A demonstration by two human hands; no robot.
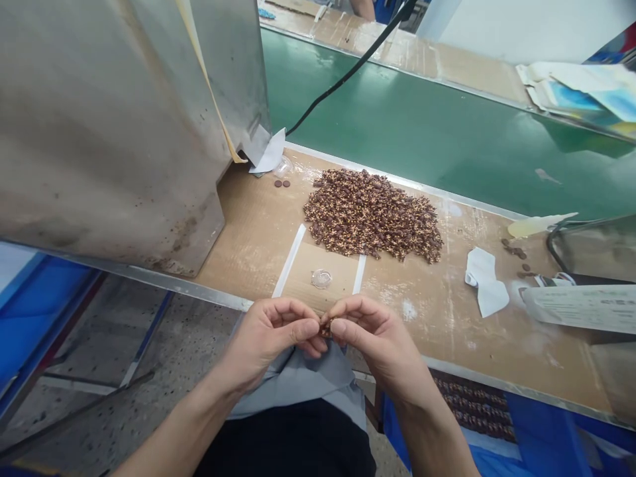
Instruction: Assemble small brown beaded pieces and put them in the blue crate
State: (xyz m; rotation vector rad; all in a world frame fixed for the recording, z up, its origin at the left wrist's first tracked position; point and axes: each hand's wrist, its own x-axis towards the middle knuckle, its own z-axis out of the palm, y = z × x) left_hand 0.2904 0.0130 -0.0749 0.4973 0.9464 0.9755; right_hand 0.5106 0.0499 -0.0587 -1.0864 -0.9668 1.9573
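My left hand (271, 334) and my right hand (370, 334) meet just in front of the bench edge, fingers curled in a pinch. Between their fingertips they hold a small brown part with yellow specks (325, 326). A large heap of the same small brown parts (372, 213) lies on the cardboard-covered bench (437, 311) beyond the hands. A small clear round piece (321, 278) rests on a taped square of cardboard right ahead of my fingers.
A big metal housing (114, 126) fills the left. A green conveyor belt (422, 126) runs behind the bench, crossed by a black cable (348, 69). White paper scraps (484, 281), loose brown discs (517, 252) and a blue bin with brown parts (477, 404) sit to the right.
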